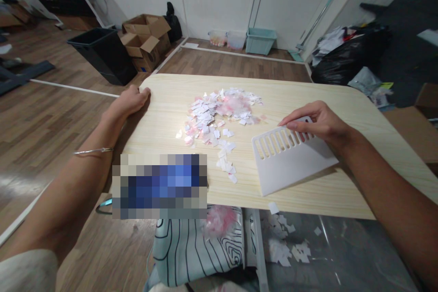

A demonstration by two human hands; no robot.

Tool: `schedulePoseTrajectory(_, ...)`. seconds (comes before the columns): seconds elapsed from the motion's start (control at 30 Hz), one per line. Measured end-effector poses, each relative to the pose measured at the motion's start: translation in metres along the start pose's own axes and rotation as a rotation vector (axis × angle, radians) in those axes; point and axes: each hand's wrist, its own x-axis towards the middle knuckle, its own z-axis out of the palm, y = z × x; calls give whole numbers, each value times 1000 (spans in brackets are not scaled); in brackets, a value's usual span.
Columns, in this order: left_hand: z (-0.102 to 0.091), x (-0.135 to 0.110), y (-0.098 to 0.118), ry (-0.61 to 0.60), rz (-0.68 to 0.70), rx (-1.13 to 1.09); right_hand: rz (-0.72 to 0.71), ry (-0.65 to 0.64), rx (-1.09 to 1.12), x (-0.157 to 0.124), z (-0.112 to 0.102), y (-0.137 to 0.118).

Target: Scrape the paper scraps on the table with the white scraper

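White flat plastic plate (290,166) with a row of slots, at the right part of the pale wood-grain table (349,109). Right hand (323,125) closed on its slotted edge. Beside it, towards the middle: loose white paper scraps (205,112), pink fluffy clump (236,104) among them. Left hand (130,100) curled at the table's far-left corner; from here, cannot tell how firmly it grips.

Count one left hand (132,100), one right hand (321,123), one bracelet (97,150), one counter (164,109), one slotted white panel (292,166). Log two pink tufts (221,221); can't number white paper scraps (205,112), too overlapped. Farther off, note one black bin (109,61), two clear tubs (236,40), one teal tub (261,44).
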Motion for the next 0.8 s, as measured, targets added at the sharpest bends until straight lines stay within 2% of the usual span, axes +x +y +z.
schedulePoseTrajectory(0.17, -1, -1, 1, -12, 0, 8, -12, 58, -8, 1, 7, 4)
schedulePoseTrajectory(0.37, -2, -3, 2, -13, 4, 8, -59, 133, -31, -2, -2, 3)
schedulePoseTrajectory(0.47, -2, -3, 2, -17, -2, 0, -48, 121, -57, -3, -3, 1)
schedulePoseTrajectory(0.63, -3, -5, 5, -7, -12, -3, -47, 58, -34, 0, 19, -2)
schedulePoseTrajectory(0.8, -2, -4, 3, -6, -13, 26, -37, 94, 8, 1, 40, -8)
